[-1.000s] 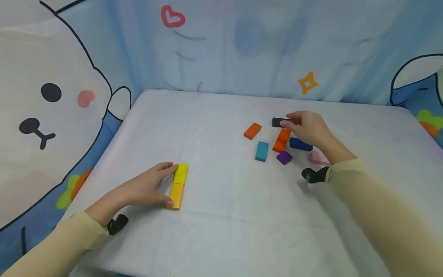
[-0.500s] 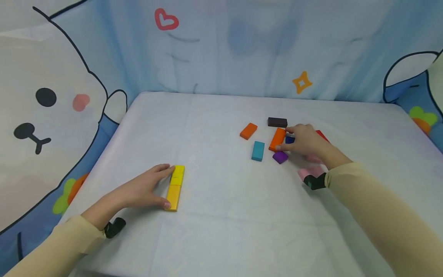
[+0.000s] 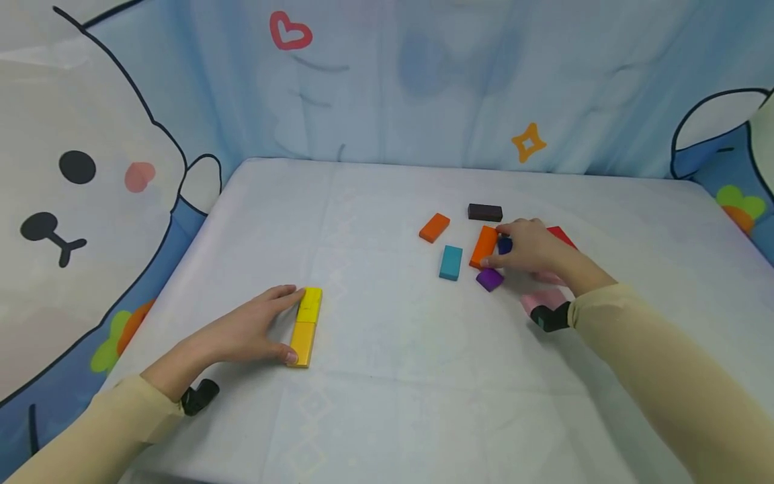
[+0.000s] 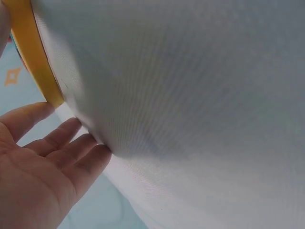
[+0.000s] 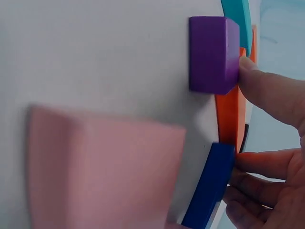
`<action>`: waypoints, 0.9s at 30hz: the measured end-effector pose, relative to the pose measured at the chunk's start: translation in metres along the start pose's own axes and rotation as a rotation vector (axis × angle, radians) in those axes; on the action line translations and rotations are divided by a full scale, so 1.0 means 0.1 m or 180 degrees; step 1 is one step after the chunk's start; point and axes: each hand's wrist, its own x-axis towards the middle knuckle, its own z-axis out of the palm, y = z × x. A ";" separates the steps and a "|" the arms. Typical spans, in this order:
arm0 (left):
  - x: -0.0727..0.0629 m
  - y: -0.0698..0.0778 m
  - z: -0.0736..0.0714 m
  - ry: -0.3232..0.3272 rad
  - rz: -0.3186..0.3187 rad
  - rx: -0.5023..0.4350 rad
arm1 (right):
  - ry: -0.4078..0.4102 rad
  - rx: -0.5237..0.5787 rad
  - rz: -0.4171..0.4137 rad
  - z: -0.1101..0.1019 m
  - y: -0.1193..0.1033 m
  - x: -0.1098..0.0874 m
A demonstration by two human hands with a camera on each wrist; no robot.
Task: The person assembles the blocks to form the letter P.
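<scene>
Two yellow blocks lie end to end in a row on the white cloth. My left hand rests beside them, index fingertip at the far end and thumb at the near end, its fingers fairly straight. In the left wrist view a yellow edge meets the index fingertip. To the right, my right hand pinches an orange block between thumb and index finger. Against its near end sits a purple block. A dark blue block lies by the curled fingers, partly hidden in the head view.
Around the right hand are a smaller orange block, a teal block and a black block. A red block and pink blocks are partly covered by the right arm. A printed curtain hangs behind the table.
My right hand came from beside the black block down to the orange block and took hold of it. The orange and purple blocks shifted slightly nearer. The left hand stayed by the yellow blocks.
</scene>
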 end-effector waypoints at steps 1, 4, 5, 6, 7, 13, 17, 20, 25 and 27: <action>0.00 0.00 0.00 0.0003 0.0008 0.0006 | -0.0001 0.0002 -0.0025 0.01 -0.01 -0.01; 0.00 0.00 0.00 0.0009 0.0019 -0.0004 | 0.0041 -0.0066 -0.0152 0.03 -0.06 -0.07; 0.00 0.00 -0.01 0.0008 0.0028 -0.0003 | 0.0064 -0.0104 -0.0193 0.04 -0.08 -0.09; 0.00 0.01 0.00 0.0006 0.0024 -0.0009 | 0.0097 -0.0146 -0.0231 0.05 -0.10 -0.11; 0.00 0.01 -0.01 0.0005 0.0032 -0.0002 | 0.0136 -0.0205 -0.0280 0.07 -0.12 -0.13; -0.02 0.03 0.00 -0.0007 0.0014 -0.0013 | 0.0244 -0.0421 -0.0418 0.15 -0.24 -0.25; -0.03 0.03 0.00 0.0001 0.0018 -0.0004 | 0.0228 -0.0373 -0.0512 0.20 -0.29 -0.36; -0.03 0.03 0.00 0.0006 0.0021 0.0014 | 0.0251 -0.0303 -0.0619 0.24 -0.32 -0.46; -0.02 0.03 0.01 0.0009 0.0015 0.0015 | 0.0293 -0.0270 -0.0729 0.30 -0.39 -0.61; -0.02 0.04 0.01 0.0010 0.0016 0.0013 | 0.0277 -0.0235 -0.0706 0.32 -0.42 -0.66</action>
